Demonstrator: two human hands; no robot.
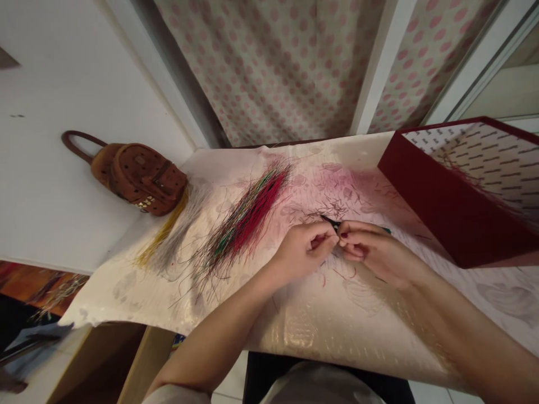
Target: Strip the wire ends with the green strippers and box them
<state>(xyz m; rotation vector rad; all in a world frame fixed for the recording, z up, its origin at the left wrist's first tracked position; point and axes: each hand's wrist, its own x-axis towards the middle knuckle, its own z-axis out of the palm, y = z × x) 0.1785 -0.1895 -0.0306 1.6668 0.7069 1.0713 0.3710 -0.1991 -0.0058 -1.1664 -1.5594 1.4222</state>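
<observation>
Over the covered table [311,322], my left hand [305,247] and my right hand [370,244] meet at the fingertips. Both are closed in a pinch; whatever lies between the fingers is too small to make out. Dark-bladed scissors [330,221] show just beyond the fingertips, partly hidden by my right hand. Short dark snippets [337,205] are scattered behind them. Left of my hands lies a long bundle of red, green and dark strands [252,210]. Farther left are grey strands [183,224] and yellow strands [162,241].
A brown leather backpack [141,174] leans by the white wall at the left. At the right stands a dark red box [446,207] with thin strands inside. A dotted curtain [290,67] hangs behind the table. Wooden shelving [138,359] is below the front left edge.
</observation>
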